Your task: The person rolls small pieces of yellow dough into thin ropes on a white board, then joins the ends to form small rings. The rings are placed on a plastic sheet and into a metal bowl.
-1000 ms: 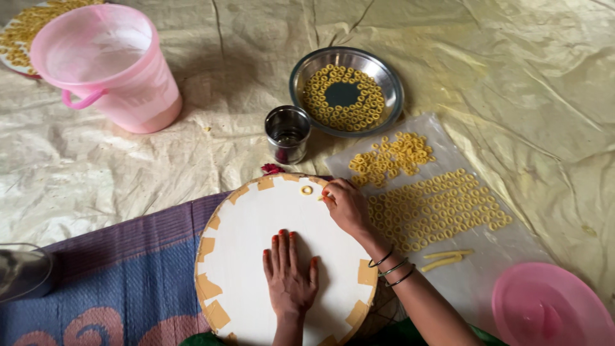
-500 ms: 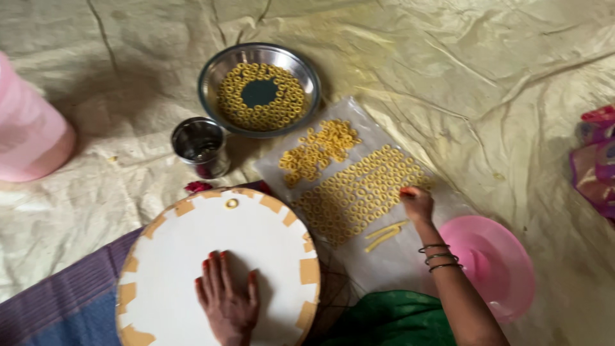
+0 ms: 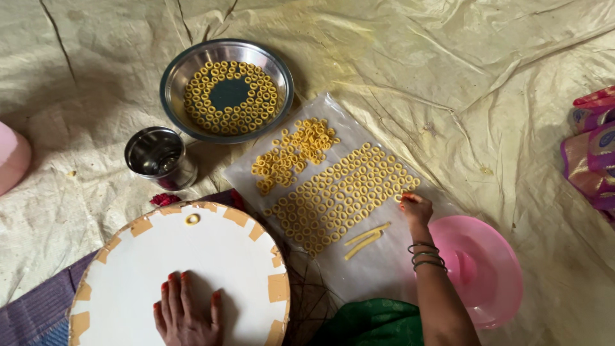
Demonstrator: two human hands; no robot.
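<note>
Small yellow dough rings (image 3: 343,195) lie in tidy rows on a clear plastic sheet (image 3: 384,269), with a looser heap at the sheet's upper left. The right hand (image 3: 415,208), fingertips pinched narrow, touches the rows' right end; whether it holds a ring cannot be told. The left hand (image 3: 186,314) rests flat, fingers spread, on a round white board (image 3: 211,256). A steel bowl of rings (image 3: 227,90) and a steel cup (image 3: 159,157) stand beyond; a pink plastic lid (image 3: 480,269) lies just beside the right wrist.
</note>
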